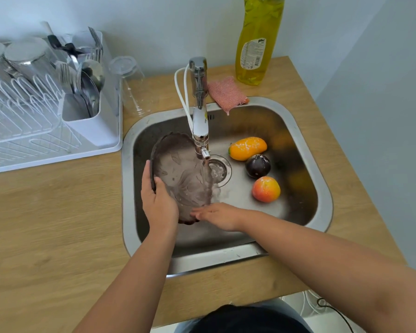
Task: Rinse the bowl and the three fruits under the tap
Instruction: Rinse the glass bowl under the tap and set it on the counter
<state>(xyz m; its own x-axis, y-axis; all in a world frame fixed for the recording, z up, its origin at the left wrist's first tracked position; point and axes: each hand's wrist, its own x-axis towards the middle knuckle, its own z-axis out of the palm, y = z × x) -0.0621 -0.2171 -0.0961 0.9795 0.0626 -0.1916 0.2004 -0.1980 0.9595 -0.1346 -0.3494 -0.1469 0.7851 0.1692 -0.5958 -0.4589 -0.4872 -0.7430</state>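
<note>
Bowl (183, 174) tilted under running tap (200, 109), left hand (157, 200) fingers clamped on rim, right hand (216, 215) flat, rubbing. Wet rim, risk of slipping onto fruits (257, 165) in sink (322, 188).
</note>
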